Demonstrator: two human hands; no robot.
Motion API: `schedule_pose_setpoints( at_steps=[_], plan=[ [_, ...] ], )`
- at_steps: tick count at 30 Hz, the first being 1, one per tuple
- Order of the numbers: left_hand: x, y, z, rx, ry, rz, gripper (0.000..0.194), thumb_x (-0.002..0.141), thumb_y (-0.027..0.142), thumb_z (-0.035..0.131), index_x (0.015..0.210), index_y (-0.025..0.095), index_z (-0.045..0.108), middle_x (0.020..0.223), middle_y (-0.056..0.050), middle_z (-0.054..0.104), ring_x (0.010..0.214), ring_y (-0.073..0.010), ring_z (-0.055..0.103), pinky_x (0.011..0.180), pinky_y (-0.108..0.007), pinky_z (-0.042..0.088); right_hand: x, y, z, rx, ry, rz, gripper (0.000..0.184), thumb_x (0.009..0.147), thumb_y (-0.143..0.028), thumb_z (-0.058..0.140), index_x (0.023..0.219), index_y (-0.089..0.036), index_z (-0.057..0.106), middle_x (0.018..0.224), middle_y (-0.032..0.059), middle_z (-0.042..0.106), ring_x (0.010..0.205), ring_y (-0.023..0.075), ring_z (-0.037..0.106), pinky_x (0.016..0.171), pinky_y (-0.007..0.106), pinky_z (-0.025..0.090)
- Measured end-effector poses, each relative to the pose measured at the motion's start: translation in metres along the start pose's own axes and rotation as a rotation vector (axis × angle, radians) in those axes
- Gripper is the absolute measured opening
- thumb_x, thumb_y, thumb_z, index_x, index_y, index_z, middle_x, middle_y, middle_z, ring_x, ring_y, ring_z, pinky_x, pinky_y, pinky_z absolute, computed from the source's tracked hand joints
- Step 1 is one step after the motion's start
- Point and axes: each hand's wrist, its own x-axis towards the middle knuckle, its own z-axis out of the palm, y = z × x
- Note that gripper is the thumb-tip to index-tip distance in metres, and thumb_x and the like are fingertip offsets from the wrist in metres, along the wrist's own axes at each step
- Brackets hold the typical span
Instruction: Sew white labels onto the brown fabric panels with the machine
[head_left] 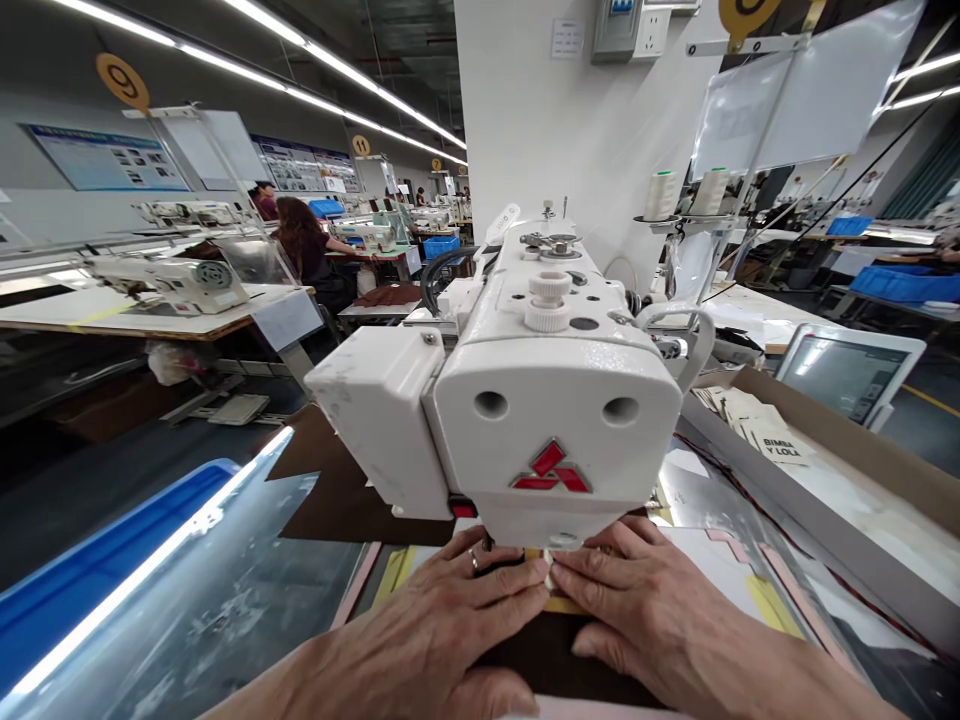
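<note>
A white sewing machine (559, 430) with a red three-diamond badge stands right in front of me. Below its head, dark brown fabric (559, 655) lies on the work surface. My left hand (457, 620) rests flat on the fabric from the left, fingers stretched forward, a ring on one finger. From the right, my right hand (645, 600) lies with its fingers extended and thumb apart. The index fingertips of both hands meet at a small white piece (549, 572), apparently a label, over a yellowish strip (562, 604). The needle area is hidden behind the machine head.
At right, a long cardboard box (885, 560) holds fabric labels (757, 425) beside a tablet (847, 370). Brown fabric pieces (337, 495) lie left of the machine; a blue bin (105, 550) is below. Thread cones (661, 195) stand behind. People work farther back.
</note>
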Motion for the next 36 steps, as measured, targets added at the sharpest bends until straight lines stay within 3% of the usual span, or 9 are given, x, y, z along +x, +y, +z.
schedule_pose_setpoints(
  at_steps=[4,10,20,29,36],
  plan=[
    [-0.017,-0.008,0.0,0.093,0.023,0.041,0.059,0.109,0.054,0.061,0.158,0.023,0.048,0.162,-0.003,0.046,0.149,-0.0246,0.047,0.132,-0.039,0.023,0.0,0.0,0.003,-0.063,0.077,-0.042,0.049,0.111,-0.055,0.051,0.148,-0.024,0.061,0.144,0.0009,0.068,0.118,0.0266,0.062,0.102,0.044,0.044],
    [-0.038,-0.018,0.007,0.101,0.132,-0.011,0.053,0.104,0.047,0.069,0.151,0.024,0.057,0.156,-0.004,0.055,0.146,-0.0298,0.051,0.126,-0.04,0.041,-0.001,0.003,0.012,-0.152,0.165,-0.078,0.048,0.111,-0.053,0.053,0.15,-0.026,0.06,0.141,0.0005,0.07,0.117,0.0257,0.064,0.099,0.043,0.045],
    [-0.036,-0.019,0.008,0.093,0.094,-0.024,0.055,0.105,0.055,0.067,0.15,0.025,0.058,0.157,-0.004,0.054,0.146,-0.0292,0.051,0.128,-0.041,0.037,0.003,-0.003,0.001,-0.244,0.164,-0.124,0.043,0.111,-0.051,0.053,0.139,-0.022,0.068,0.137,-0.002,0.073,0.113,0.0264,0.068,0.095,0.043,0.05],
    [-0.036,-0.017,0.01,0.182,0.061,-0.021,0.054,0.107,0.054,0.063,0.153,0.025,0.056,0.16,0.0,0.049,0.146,-0.0297,0.05,0.126,-0.042,0.039,0.003,-0.004,0.0,-0.246,0.118,-0.11,0.044,0.111,-0.05,0.053,0.143,-0.023,0.066,0.143,-0.0036,0.069,0.116,0.0266,0.067,0.097,0.043,0.05],
    [-0.037,-0.017,0.01,0.153,0.124,-0.009,0.055,0.105,0.052,0.068,0.152,0.026,0.057,0.157,0.0,0.054,0.145,-0.0265,0.052,0.126,-0.037,0.039,0.005,-0.006,-0.002,-0.206,0.11,-0.087,0.042,0.111,-0.049,0.054,0.143,-0.024,0.065,0.141,-0.0045,0.07,0.115,0.0252,0.066,0.1,0.042,0.048]
  ],
)
